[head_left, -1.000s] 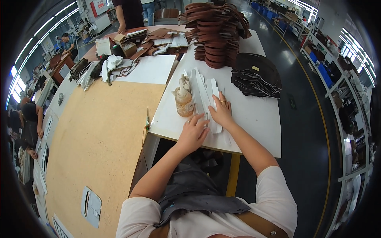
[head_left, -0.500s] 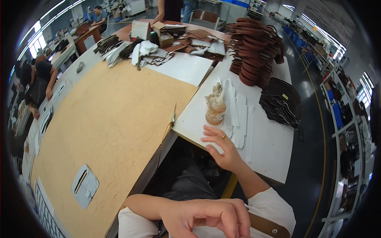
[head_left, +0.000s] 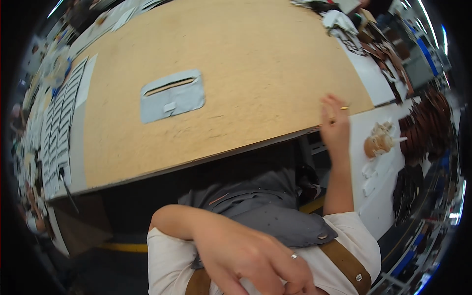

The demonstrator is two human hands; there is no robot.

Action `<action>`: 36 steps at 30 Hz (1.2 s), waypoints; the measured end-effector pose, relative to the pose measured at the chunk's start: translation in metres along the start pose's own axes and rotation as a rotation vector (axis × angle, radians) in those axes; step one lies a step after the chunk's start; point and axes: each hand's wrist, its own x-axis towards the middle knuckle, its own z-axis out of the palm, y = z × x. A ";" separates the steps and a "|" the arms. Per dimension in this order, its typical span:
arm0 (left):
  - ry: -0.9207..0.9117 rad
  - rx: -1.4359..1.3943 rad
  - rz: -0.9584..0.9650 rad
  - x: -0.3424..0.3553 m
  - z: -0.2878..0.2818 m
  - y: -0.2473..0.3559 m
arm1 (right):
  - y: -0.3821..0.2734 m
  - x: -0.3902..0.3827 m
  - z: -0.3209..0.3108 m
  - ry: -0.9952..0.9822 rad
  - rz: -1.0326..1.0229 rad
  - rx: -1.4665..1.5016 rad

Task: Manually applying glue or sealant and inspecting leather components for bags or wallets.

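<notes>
Brown worktop (head_left: 236,54); right hand (head_left: 335,125) pinches brush (head_left: 344,107).

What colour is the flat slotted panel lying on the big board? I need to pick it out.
Pale blue-grey; the flat slotted panel shows clearly on the tan fibreboard tabletop in the head view.

Thin stick-like tool (head_left: 345,107), pale yellow-brown, projects sideways from the fingers of the right hand (head_left: 335,125) at the edge of the tan board (head_left: 236,73). The left hand (head_left: 250,260), with a ring on one finger, lies low against the torso, holding nothing visible.
</notes>
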 end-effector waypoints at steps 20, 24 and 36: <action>0.667 1.809 -0.778 -0.158 -0.166 0.147 | 0.085 0.044 -0.009 0.012 0.586 0.399; 0.638 1.697 -0.430 -0.133 -0.141 0.146 | 0.015 0.070 0.008 -0.021 0.385 0.529; 0.458 0.965 0.202 -0.069 0.069 0.173 | -0.051 0.056 0.165 -0.365 -0.075 0.427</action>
